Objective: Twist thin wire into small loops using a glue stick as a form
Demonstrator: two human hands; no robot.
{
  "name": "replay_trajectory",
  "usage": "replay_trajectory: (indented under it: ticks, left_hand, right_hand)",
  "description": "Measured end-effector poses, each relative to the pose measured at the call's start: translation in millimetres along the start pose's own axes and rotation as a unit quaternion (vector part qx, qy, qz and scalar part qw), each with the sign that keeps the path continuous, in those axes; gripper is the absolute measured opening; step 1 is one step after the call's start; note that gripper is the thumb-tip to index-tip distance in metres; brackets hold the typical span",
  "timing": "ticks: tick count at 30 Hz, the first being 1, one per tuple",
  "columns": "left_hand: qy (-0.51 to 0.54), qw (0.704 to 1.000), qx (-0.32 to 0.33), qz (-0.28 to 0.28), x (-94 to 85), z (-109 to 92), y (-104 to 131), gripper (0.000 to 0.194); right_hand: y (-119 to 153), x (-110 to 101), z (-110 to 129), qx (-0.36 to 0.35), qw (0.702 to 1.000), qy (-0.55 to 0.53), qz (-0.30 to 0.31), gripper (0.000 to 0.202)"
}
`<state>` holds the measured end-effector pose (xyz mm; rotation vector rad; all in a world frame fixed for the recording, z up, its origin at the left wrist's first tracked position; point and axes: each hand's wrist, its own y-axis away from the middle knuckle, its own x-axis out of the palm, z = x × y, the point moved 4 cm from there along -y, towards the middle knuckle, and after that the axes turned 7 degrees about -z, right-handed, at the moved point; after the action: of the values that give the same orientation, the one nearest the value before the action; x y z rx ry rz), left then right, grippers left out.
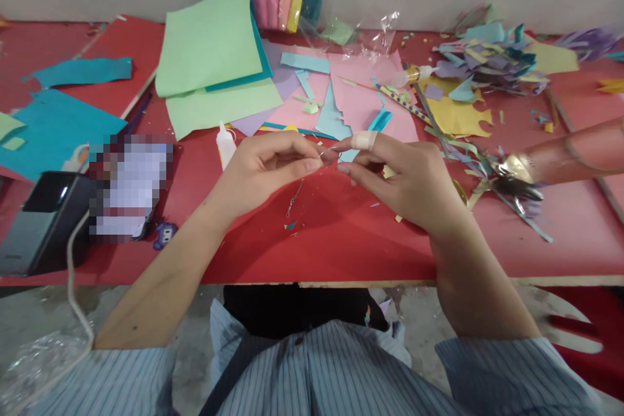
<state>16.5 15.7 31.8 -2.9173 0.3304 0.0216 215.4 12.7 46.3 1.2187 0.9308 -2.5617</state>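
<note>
My left hand (273,166) is closed, its thumb and index finger pinching a thin silvery wire (300,186). From that pinch the wire hangs down and ends in a small metal swivel (288,209) just above the red tabletop. Facing it, my right hand (400,172) has curled fingers and a bandage (363,140) round the index finger. That index fingertip reaches the upper part of the wire, close to the left fingertips. Where the right thumb grips is partly hidden. A white glue bottle (225,145) lies just beyond my left hand.
Green paper sheets (209,45), pink paper (365,88) and wrapped clay sticks (277,8) lie at the back. Paper scraps (487,58) pile up at right, near a red cylinder (575,153). On the left are a phone (134,188), a black device (53,227) and a cable (71,260).
</note>
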Motion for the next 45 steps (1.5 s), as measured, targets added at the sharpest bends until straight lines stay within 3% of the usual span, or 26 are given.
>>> replay_trajectory:
  ticks: [17,26,34,45]
  left_hand:
    - [-0.048,0.998,0.035,0.011,-1.4,1.4,0.4,0.011]
    - [-0.042,0.998,0.048,0.013,-1.1,-1.0,0.3,0.009]
    - [-0.097,0.993,0.061,0.014,-2.2,-1.8,-0.1,0.012]
    - [-0.085,0.993,0.077,0.018,-1.2,-1.4,-0.8,0.009]
  right_hand:
    - [-1.4,-0.4,2.8,0.023,0.999,-0.030,0.025,0.009]
    - [1.0,2.2,-1.4,0.036,0.998,-0.043,0.019,0.010]
    - [0.9,2.3,-0.9,0.096,0.992,-0.078,0.036,0.011]
    - [1.2,5.2,-0.1,0.097,0.988,-0.118,0.028,0.013]
